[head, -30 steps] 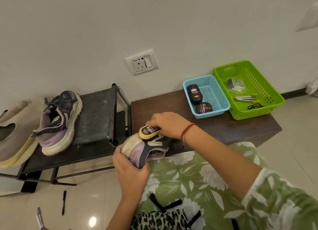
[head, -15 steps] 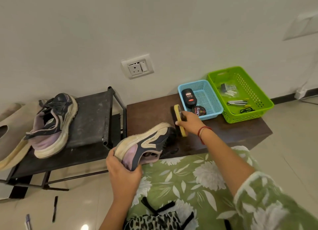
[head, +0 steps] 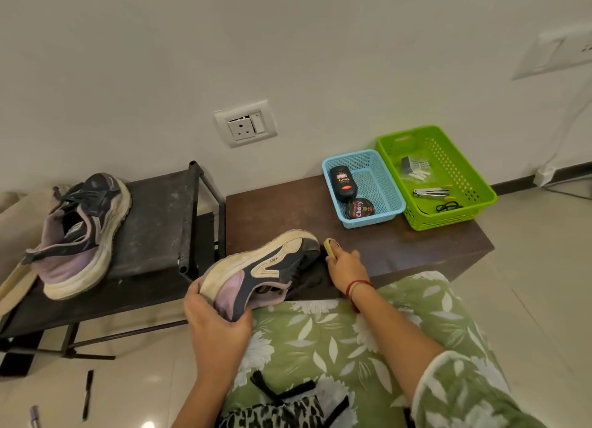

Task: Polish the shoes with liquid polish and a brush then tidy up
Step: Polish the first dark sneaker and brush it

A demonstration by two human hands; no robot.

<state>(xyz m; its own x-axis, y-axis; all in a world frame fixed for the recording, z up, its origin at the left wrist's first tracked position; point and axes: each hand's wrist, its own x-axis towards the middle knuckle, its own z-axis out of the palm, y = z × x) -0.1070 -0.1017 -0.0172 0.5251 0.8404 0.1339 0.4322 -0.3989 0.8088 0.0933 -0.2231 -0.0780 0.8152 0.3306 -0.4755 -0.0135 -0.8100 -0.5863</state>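
Left hand (head: 217,326): gripping the heel of the shoe (head: 262,272), fingers and thumb curling round it.
Shoe: lying on its side, toe pointing away from those fingers, over the brown table (head: 416,248).
Right hand (head: 347,265): clutching the yellow brush (head: 330,246), fingers wrapping round it, right at the toe.
Liquid polish (head: 342,182): lying in the blue basket (head: 374,187), beyond the right fingers, touching a polish tin (head: 359,208).
Second shoe (head: 83,232): sitting on the black rack (head: 160,219), well left of the left fingers.
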